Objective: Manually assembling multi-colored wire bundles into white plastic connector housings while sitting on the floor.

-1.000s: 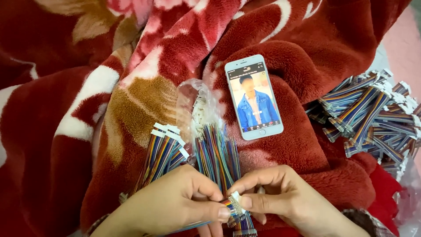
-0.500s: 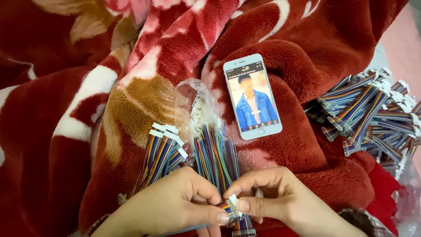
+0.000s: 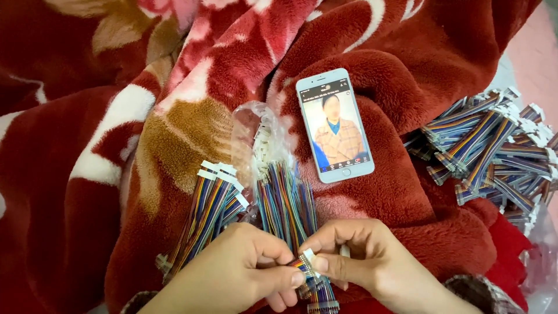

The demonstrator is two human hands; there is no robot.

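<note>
Left hand (image 3: 232,276) and right hand (image 3: 363,261) pinch one small white-plugged multicoloured ribbon cable (image 3: 307,267) between closed fingers, steadying it over the red floral fleece blanket (image 3: 407,197)

Cable pile (image 3: 494,151) cut off right.

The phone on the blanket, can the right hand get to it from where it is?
Probably yes. The phone lies face up on the red blanket above the right hand, with only bare blanket between. But that hand and the left hand are pinching a white connector.
</note>
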